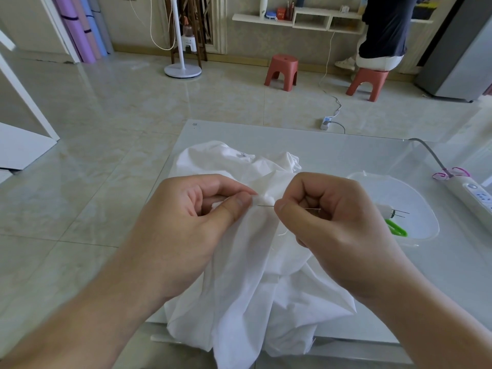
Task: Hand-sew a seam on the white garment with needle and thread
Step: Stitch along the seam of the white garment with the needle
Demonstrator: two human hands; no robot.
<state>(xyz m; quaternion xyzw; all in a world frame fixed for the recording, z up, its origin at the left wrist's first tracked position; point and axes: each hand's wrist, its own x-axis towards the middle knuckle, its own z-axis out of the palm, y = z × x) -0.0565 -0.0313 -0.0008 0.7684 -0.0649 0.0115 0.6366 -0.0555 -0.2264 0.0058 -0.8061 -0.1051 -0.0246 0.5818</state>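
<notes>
The white garment [247, 275] lies crumpled on the pale glass table [359, 145] and hangs over its near edge. My left hand [194, 222] pinches a raised fold of the cloth between thumb and forefinger. My right hand [327, 222] is closed on a thin needle [266, 206] that lies level, its tip at the pinched fold. A short bit of white thread [282, 233] dangles below my right thumb.
A clear plastic lid or tray [415, 198] to the right holds green-handled scissors [396, 227] and a white tool with needles. A power strip [474, 198] lies at the table's right edge. Two red stools [281, 71] and a seated person [383, 30] are across the tiled floor.
</notes>
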